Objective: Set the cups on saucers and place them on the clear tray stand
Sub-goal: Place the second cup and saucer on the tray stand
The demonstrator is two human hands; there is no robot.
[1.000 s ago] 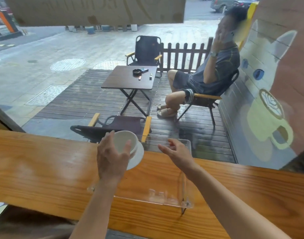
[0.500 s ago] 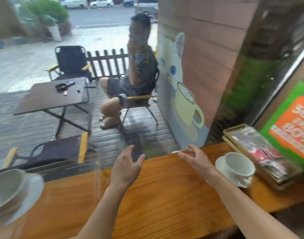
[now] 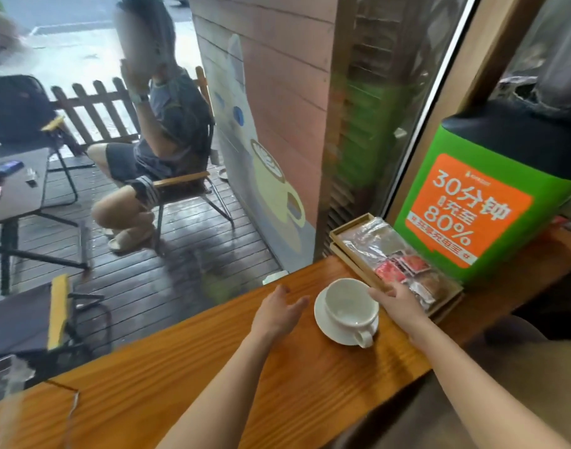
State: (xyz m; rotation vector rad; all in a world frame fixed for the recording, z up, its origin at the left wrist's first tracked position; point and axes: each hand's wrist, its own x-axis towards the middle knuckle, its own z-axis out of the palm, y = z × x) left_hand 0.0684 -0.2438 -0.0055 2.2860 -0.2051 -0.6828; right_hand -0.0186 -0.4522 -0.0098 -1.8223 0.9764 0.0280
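Note:
A white cup [image 3: 350,304] stands upright on a white saucer [image 3: 334,330] on the wooden counter [image 3: 187,377], its handle pointing toward me. My right hand [image 3: 399,301] reaches in from the right, fingertips at the cup's right rim, holding nothing. My left hand [image 3: 277,311] hovers open just left of the saucer, not touching it. The clear tray stand [image 3: 35,413] shows only as a faint edge at the bottom left.
A wooden box of packets [image 3: 394,264] sits right behind the cup. A green and orange sign [image 3: 472,209] stands at the right. A glass window runs along the counter's far edge; outside, a person sits on a chair [image 3: 180,186].
The first cup and saucer left my left hand and went out of view to the left. My view swung right, and both hands moved to the second cup and saucer.

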